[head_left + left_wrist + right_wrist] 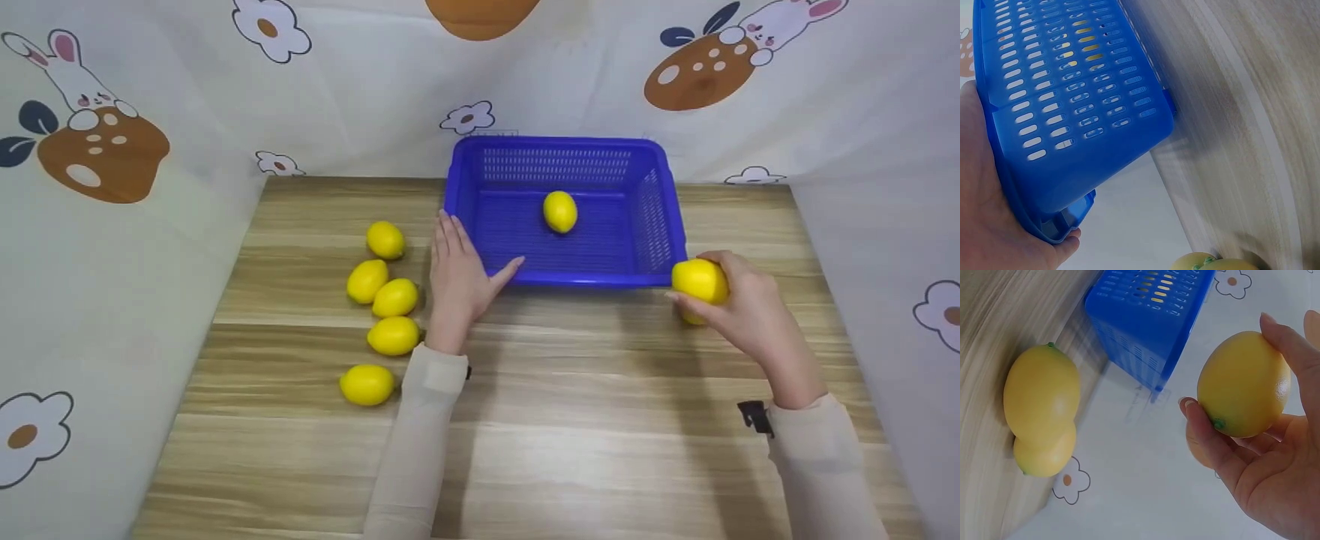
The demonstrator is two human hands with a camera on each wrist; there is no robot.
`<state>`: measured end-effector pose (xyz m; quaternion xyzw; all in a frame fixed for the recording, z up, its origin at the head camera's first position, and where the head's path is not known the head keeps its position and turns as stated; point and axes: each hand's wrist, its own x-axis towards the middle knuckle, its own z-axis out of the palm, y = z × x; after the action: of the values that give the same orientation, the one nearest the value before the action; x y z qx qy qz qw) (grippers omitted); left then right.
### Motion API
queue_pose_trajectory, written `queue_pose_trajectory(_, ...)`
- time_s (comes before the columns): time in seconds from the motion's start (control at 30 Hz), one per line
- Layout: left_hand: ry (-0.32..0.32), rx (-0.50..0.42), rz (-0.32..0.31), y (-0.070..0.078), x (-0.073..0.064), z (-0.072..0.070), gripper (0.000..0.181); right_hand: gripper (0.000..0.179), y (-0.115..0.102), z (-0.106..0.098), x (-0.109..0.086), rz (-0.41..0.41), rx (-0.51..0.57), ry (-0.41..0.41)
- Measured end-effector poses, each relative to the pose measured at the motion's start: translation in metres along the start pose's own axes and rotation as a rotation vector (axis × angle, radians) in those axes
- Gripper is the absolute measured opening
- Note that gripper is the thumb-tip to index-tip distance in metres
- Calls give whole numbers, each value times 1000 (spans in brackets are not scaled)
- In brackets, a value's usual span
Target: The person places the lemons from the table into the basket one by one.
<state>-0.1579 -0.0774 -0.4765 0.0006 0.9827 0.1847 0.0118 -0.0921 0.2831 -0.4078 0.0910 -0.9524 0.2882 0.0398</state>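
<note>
My right hand (757, 307) holds a yellow lemon (1244, 385) between thumb and fingers, raised beside the front right corner of a blue plastic basket (577, 280). Beneath it, two more lemons (1041, 396) lie close together on the table, mostly hidden by the held one in the head view. At the basket's front left corner rests my left hand (456, 281), fingers straight along the side rim and thumb spread over the front rim. One lemon (560, 212) lies inside the basket, towards the back; it shows yellow through the slots in the left wrist view.
Several lemons (395, 335) lie in a loose column on the wooden table (585, 420), left of my left forearm. Behind the basket and at both sides hangs a pale cloth (360, 97) printed with rabbits and flowers.
</note>
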Motion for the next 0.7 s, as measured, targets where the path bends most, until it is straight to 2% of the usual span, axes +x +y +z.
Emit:
queue_pose_trajectory(0.27, -11, 8, -4, 0, 0, 0, 124, 63, 0, 0, 10, -24, 18, -3)
queue_pose_trajectory(0.5, 3, -7, -4, 0, 0, 1, 124, 62, -5, 0, 17, -60, 10, 26)
queue_pose_trajectory(0.7, -3, -6, -8, 0, 1, 1, 125, 62, -7, -2, 23, -47, 22, -4)
